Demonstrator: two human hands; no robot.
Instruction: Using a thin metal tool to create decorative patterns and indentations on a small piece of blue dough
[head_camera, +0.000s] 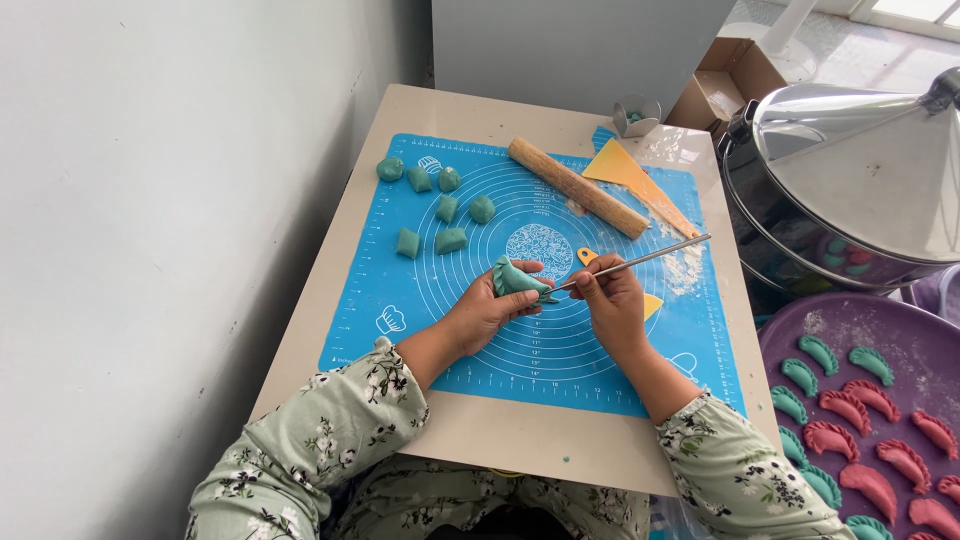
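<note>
Left hand (487, 308): fingers cupping a green dumpling (514, 277), frame centre.
Right hand (610, 296): fingers pinching a metal rod (640, 259).
Handling: dumpling looking soft, light, easily dented; cradling underneath seems safest.

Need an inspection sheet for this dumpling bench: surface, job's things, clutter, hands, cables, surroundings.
Surface: beige table under a blue silicone mat, flour dusted at its right edge.
Job's things: green pleated dumpling; thin metal rod; seven green dough pieces.
Clutter: wooden rolling pin, yellow scraper.
Hands: left hand cups the dumpling; right hand holds the rod, its tip at the dumpling.
Cables: nothing seen.
Surroundings: white wall, steel steamer, purple tray of green and pink dumplings, cardboard box.
</note>
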